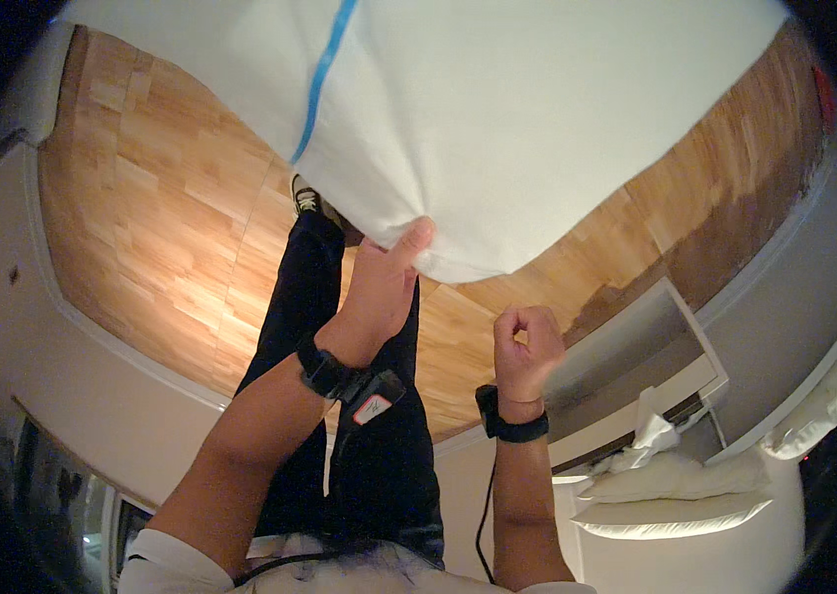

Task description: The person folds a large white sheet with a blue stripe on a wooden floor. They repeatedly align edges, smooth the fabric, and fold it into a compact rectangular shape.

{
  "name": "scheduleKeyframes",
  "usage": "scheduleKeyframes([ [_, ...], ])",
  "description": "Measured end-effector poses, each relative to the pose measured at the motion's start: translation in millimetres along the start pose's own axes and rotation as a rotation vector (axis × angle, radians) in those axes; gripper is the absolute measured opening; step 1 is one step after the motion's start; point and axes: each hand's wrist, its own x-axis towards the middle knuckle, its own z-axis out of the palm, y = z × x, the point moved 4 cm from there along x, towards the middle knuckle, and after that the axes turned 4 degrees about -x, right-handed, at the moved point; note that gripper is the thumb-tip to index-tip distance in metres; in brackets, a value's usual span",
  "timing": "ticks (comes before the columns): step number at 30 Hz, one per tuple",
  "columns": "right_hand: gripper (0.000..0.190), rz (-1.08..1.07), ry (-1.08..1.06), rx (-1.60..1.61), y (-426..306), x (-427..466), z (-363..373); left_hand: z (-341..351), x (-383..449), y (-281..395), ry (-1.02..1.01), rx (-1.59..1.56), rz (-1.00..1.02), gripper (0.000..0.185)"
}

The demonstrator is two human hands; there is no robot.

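A large white cloth with a blue stripe spreads across the upper part of the head view. My left hand pinches its near edge, thumb on top, and folds run away from the grip. To the right, below the cloth's edge, my right hand is curled with a small gap between thumb and fingers; nothing shows in it, and it does not touch the cloth. Both wrists wear black straps, the left one with a small labelled device.
Wood-look floor lies beneath. A pale open-fronted cabinet stands at the right, with white pillows near it. Pale walls curve along both sides. My legs and one shoe are below the cloth.
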Motion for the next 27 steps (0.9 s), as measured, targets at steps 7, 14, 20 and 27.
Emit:
scheduleKeyframes([
  [7,0.036,-0.024,0.259,0.014,-7,38,37,7,-9,2,-0.028,0.076,0.054,0.060],
  [14,0.034,-0.138,0.407,0.168,-18,62,56,8,-26,22,-0.101,0.282,0.089,0.049],
  [20,0.027,-0.192,0.420,0.048,-4,9,33,-3,-16,23,-0.019,0.634,0.007,0.033],
  [27,0.023,0.272,0.280,0.044,8,3,80,-30,-29,32,0.070,0.892,-0.142,0.017],
])
